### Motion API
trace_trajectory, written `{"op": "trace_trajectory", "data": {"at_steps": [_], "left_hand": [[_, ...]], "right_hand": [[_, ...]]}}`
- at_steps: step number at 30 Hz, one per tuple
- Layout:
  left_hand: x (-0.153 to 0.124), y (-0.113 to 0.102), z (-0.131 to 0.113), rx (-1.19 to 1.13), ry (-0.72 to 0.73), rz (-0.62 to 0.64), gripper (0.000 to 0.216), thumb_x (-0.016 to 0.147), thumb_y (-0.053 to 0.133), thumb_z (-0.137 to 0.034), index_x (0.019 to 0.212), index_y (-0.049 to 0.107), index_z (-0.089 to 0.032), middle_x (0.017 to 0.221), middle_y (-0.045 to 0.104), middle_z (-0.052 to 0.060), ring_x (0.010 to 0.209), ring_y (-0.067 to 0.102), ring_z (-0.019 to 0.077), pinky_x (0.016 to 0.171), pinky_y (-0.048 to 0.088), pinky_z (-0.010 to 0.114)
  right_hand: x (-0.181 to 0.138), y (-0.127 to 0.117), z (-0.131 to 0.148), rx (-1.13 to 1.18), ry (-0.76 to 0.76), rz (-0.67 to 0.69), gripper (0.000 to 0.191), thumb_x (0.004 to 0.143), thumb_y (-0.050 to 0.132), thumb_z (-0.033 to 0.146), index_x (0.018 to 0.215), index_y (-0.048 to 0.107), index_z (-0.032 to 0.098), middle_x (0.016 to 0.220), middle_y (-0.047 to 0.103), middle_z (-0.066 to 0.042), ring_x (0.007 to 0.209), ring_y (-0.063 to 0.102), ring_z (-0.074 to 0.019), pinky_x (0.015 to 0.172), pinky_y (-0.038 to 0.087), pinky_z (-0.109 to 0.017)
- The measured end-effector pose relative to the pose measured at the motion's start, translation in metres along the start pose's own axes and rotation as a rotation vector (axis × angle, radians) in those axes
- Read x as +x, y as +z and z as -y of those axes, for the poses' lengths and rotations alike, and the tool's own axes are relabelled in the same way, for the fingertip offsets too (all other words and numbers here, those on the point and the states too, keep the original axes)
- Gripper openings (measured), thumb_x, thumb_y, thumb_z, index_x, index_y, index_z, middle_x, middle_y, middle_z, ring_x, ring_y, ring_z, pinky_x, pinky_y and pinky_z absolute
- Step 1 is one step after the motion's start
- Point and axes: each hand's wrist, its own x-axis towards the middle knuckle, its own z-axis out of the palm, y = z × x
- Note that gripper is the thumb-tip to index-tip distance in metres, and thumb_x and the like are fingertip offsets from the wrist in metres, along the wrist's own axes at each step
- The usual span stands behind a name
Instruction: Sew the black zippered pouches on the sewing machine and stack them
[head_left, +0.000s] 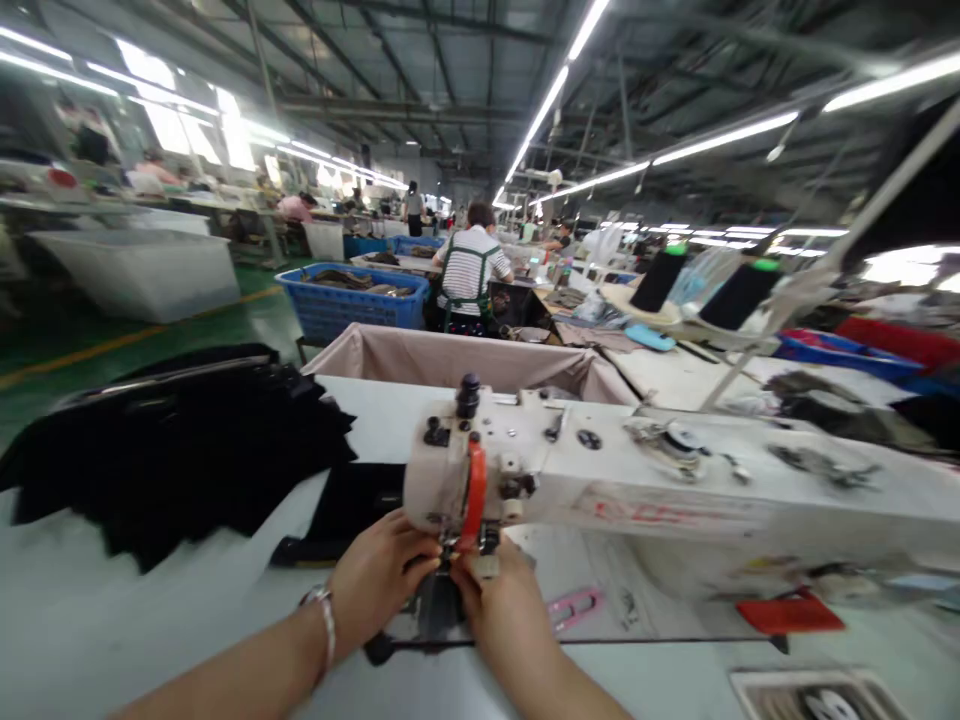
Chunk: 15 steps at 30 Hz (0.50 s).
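A white sewing machine (pixel 555 470) stands across the table, with an orange lever guard (pixel 474 492) at its head. Just below that head, by the needle area, my left hand (pixel 382 572) has thumb and forefinger pinched together. My right hand (pixel 510 600) closes its fingers from the other side, partly behind the machine's parts. Whatever the fingertips hold is too small and covered to make out. Black fabric (pixel 352 510) lies flat behind my left hand. Right of my right hand rests a pair of pink thread snips (pixel 576 606).
A large heap of black fabric pieces (pixel 172 440) covers the table's left side. Behind the machine is a cloth-lined bin (pixel 465 358). Black thread cones (pixel 739 293) stand at right. A co-worker (pixel 474 268) sits ahead, near a blue basket (pixel 352 312). A red piece (pixel 791 612) lies at right.
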Motion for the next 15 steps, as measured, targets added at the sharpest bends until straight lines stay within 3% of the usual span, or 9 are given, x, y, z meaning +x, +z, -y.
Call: {"op": "trace_trajectory", "data": {"at_steps": [3, 9, 13, 15], "left_hand": [[-0.006, 0.004, 0.012, 0.012, -0.046, 0.050, 0.012, 0.081, 0.065, -0.019, 0.083, 0.073, -0.027, 0.086, 0.074, -0.002, 0.083, 0.068, 0.0195, 0.080, 0.057, 0.029], [-0.012, 0.019, 0.034, -0.029, 0.016, 0.052, 0.020, 0.078, 0.061, -0.018, 0.085, 0.073, -0.032, 0.092, 0.075, -0.004, 0.085, 0.071, 0.0186, 0.081, 0.058, 0.023], [-0.003, 0.011, 0.025, 0.014, -0.032, 0.066, 0.021, 0.075, 0.064, -0.016, 0.084, 0.075, -0.031, 0.094, 0.075, -0.003, 0.089, 0.071, 0.0197, 0.084, 0.058, 0.026], [-0.003, 0.001, 0.015, 0.066, -0.044, 0.044, 0.024, 0.071, 0.072, -0.021, 0.093, 0.075, -0.030, 0.105, 0.074, 0.000, 0.098, 0.069, 0.0231, 0.090, 0.056, 0.031]], "right_hand": [[0.000, 0.011, -0.002, -0.086, 0.021, -0.053, 0.018, 0.080, 0.059, 0.011, 0.094, 0.065, 0.021, 0.092, 0.067, -0.006, 0.084, 0.064, -0.0203, 0.075, 0.051, -0.029], [0.001, 0.035, -0.012, -0.156, -0.048, -0.105, 0.014, 0.063, 0.074, 0.017, 0.070, 0.064, 0.023, 0.082, 0.066, -0.003, 0.076, 0.062, -0.0208, 0.063, 0.049, -0.027], [0.000, 0.027, -0.018, -0.119, -0.111, -0.156, 0.012, 0.066, 0.071, 0.017, 0.073, 0.065, 0.023, 0.080, 0.064, -0.002, 0.076, 0.061, -0.0194, 0.064, 0.050, -0.027], [-0.001, 0.014, -0.022, -0.084, -0.157, -0.174, 0.014, 0.070, 0.067, 0.015, 0.081, 0.066, 0.024, 0.083, 0.064, -0.002, 0.078, 0.061, -0.0183, 0.068, 0.051, -0.027]]}}
